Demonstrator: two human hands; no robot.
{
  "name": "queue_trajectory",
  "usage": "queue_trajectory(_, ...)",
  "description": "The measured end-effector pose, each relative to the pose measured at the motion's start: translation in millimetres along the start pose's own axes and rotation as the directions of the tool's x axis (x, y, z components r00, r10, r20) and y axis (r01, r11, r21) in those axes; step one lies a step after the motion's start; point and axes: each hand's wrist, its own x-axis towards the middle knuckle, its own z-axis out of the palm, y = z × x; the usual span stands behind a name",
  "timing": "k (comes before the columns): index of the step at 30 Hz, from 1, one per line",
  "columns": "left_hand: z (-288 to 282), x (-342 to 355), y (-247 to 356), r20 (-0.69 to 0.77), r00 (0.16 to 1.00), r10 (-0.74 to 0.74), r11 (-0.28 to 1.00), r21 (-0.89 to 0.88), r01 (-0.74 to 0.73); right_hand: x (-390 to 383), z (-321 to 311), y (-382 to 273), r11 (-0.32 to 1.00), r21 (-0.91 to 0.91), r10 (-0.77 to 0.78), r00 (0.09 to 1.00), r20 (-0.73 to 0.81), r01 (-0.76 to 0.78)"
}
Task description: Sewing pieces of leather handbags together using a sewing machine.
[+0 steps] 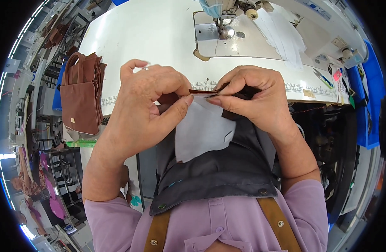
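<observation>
My left hand point(149, 109) and my right hand point(258, 90) pinch the upper edge of a brown fabric piece point(203, 130) in front of my apron. Its pale grey back faces me and hangs down, with a small dark-edged slit near its lower right side. Thumbs and forefingers of both hands press together along the dark brown edge, a short gap apart. A ring is on a finger of the left hand. What the brown side looks like is hidden behind the grey back.
A sewing machine point(226, 31) stands on the white table point(151, 38), with a ruler strip point(302, 87) along the front edge. Stacked brown bags point(80, 103) sit at the left, white cloth point(281, 35) by the machine, snips point(324, 78) and a blue bin point(372, 122) at the right.
</observation>
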Motion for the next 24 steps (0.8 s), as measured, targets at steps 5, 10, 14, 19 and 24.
queue_trajectory(5, 10, -1, -4, 0.050, 0.994, -0.101, 0.987, -0.119, 0.107, -3, -3, 2, 0.998, -0.040, -0.047, 0.998, -0.028, 0.046)
queue_trajectory(10, 26, -4, -10, -0.011, 0.994, -0.109, 0.968, -0.230, 0.104, -4, -8, -1, 0.999, -0.037, -0.025, 1.000, -0.017, 0.024)
queue_trajectory(14, 28, -5, -7, -0.011, 0.990, -0.140, 0.957, -0.256, 0.133, -5, -13, -7, 0.998, -0.054, -0.013, 1.000, 0.009, 0.014)
queue_trajectory(19, 33, -7, -4, -0.118, 0.986, -0.121, 0.966, -0.241, 0.089, -5, -17, -4, 0.999, -0.034, -0.001, 1.000, 0.028, 0.002)
queue_trajectory(24, 34, -9, 1, -0.149, 0.982, -0.116, 0.963, -0.258, 0.075, -4, -18, -4, 1.000, -0.021, 0.020, 0.998, 0.058, -0.019)
